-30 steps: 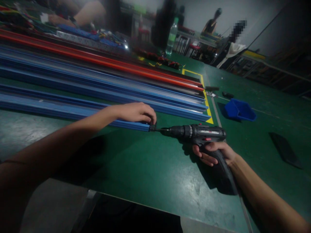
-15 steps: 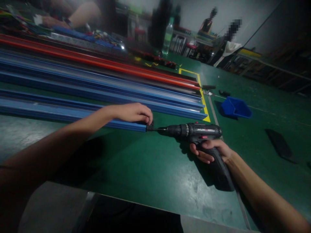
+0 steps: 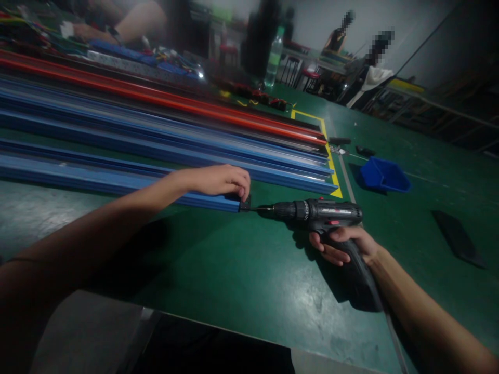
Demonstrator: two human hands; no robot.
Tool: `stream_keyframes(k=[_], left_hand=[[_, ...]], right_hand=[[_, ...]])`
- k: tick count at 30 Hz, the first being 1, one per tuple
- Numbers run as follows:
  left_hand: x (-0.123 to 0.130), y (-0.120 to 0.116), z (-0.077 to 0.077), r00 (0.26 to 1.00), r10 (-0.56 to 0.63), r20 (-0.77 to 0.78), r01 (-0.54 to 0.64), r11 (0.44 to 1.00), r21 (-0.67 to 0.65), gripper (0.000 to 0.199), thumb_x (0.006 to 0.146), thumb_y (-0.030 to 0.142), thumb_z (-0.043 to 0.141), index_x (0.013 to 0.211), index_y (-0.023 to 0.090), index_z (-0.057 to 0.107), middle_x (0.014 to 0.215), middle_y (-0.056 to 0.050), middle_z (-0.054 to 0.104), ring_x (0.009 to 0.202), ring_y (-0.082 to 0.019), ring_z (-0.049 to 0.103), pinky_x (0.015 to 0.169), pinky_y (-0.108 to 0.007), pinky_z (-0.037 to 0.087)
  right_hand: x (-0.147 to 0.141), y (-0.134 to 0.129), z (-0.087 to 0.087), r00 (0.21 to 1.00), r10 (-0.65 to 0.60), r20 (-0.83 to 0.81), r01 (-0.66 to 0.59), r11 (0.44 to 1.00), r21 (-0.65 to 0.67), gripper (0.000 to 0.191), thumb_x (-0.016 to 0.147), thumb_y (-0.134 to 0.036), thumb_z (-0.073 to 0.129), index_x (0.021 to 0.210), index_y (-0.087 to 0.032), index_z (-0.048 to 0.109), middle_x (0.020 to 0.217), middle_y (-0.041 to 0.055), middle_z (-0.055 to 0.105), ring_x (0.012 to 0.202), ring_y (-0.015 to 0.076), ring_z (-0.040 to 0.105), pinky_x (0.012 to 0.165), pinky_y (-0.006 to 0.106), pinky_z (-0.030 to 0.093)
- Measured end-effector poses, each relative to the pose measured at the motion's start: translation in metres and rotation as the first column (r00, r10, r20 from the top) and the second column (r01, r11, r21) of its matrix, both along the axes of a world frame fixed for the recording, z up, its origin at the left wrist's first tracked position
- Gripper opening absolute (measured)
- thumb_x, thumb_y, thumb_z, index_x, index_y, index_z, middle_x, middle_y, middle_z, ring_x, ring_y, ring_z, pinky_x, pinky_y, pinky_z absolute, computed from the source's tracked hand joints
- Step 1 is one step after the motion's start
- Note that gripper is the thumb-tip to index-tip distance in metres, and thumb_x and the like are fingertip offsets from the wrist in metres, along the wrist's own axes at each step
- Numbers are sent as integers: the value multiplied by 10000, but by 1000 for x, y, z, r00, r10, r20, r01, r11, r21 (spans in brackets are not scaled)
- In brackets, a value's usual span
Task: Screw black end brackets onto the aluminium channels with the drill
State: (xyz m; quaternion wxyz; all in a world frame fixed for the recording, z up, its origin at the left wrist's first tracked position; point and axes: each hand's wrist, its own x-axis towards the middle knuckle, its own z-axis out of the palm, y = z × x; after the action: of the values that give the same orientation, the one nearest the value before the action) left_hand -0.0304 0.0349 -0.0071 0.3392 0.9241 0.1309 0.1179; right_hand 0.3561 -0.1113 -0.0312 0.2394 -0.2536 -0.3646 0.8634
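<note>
My right hand is wrapped round the handle of a black cordless drill, which points left. The drill's bit meets a small black end piece at the right end of a long blue profile. Over that end lies my left hand, its fingers curled down and closed on the black end piece. The fingertips partly hide the piece, and I cannot make out a screw there.
More blue profiles and a red one lie behind. A blue bin and a dark flat object sit at the right. Farther back stand a bottle and a co-worker's arm by wires.
The whole view has shifted slightly, so everything sits a little farther right. Both hands, the drill and the blue profile keep their places relative to each other.
</note>
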Motion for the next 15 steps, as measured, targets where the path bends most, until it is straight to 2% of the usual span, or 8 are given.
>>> stream_keyframes(k=[15], left_hand=[[-1,-1,-1,1000,25,4,-25,1000,4,271,971,125,518,900,189,771,910,-30,681,798,-103,649,782,-172,486]], right_hand=[[-2,-1,6,999,-34,33,36,999,-41,317,888,-226,635,1065,8,755,894,137,729,471,51,535,532,199,550]])
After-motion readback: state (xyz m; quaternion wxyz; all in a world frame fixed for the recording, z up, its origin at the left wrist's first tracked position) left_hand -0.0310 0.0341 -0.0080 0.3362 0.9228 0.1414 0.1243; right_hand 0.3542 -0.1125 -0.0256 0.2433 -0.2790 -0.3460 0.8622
